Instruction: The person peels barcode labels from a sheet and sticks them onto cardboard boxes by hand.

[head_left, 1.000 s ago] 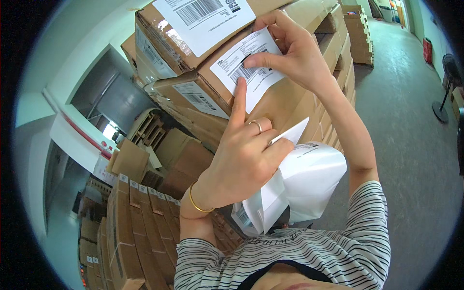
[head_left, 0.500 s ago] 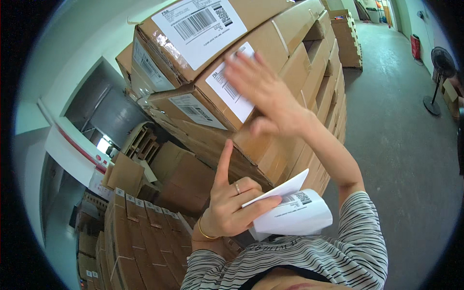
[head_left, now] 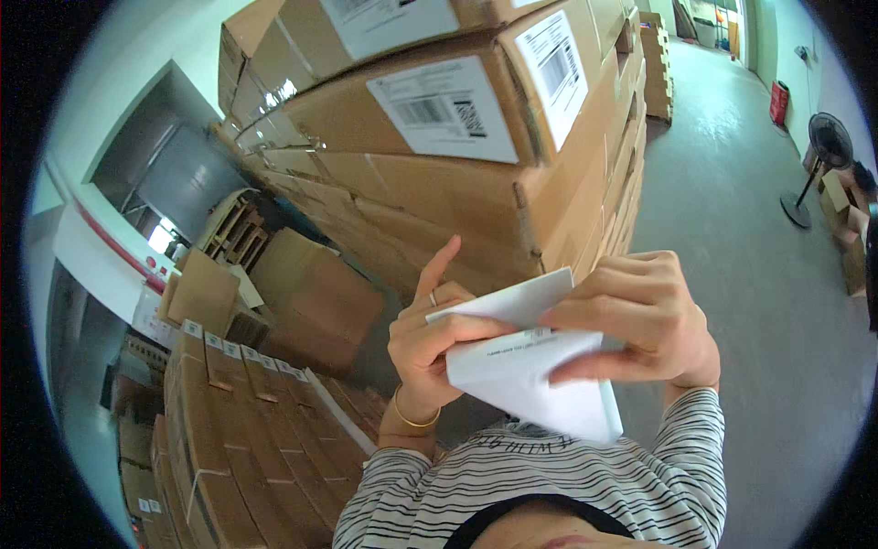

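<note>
At the lower centre of the frame, folded white label sheets (head_left: 526, 371) were gripped by the left hand (head_left: 428, 340) between bent fingers, its index finger raised, apparently so that their far end was left reachable. The right hand (head_left: 645, 313) was curled narrowly over that end; whether paper was pinched could not be told. Labelled cartons (head_left: 320, 126) were stacked at upper centre, probably flush for stability.

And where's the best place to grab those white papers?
Probably the right end of the white papers, coming from the right: the left hand holds their left end, while their thin right edges stick out toward the right hand, handy for pinching.
</note>
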